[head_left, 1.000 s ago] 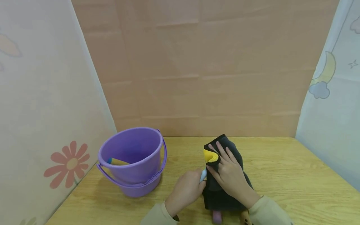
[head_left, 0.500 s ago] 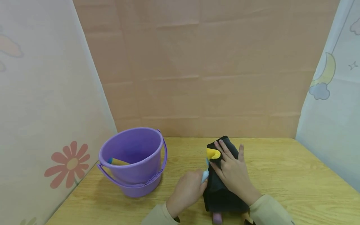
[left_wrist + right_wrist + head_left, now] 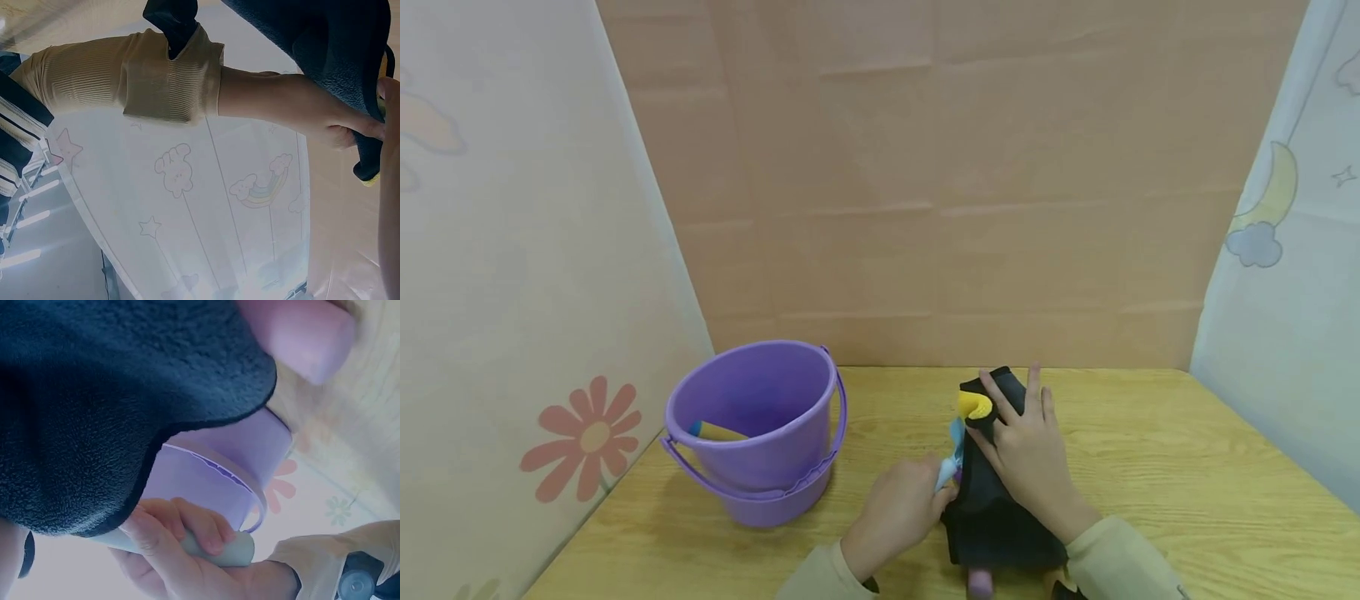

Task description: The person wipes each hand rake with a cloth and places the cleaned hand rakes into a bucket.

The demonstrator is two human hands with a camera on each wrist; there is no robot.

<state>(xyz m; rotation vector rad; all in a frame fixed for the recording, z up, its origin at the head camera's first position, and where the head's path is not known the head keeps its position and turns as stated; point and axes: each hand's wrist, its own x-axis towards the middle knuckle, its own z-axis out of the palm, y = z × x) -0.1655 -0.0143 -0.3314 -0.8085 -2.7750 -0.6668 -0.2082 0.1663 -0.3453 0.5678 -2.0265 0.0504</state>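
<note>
My left hand (image 3: 898,508) grips the pale blue handle (image 3: 234,550) of a tool, whose light blue upper part (image 3: 957,433) shows at the cloth's left edge. The tool's far end is hidden by the cloth, so its kind does not show. My right hand (image 3: 1033,467) lies over a black plush cloth (image 3: 1000,533) with its fingers straight and spread. One corner of the cloth is folded back to a yellow underside (image 3: 974,406). From under its near edge pokes the rounded end of a pink-purple rod (image 3: 980,582).
A purple bucket (image 3: 760,471) with a hanging handle stands on the wooden table (image 3: 1150,483) left of my hands. Inside it lies a yellow piece with a blue end (image 3: 718,432). Beside my right sleeve, a tan and black item (image 3: 1060,583) shows partly.
The right hand's fingers have spread and shifted slightly right, and the cloth's upper part has moved right with them. More of the light blue tool shows. The left hand keeps its grip.
</note>
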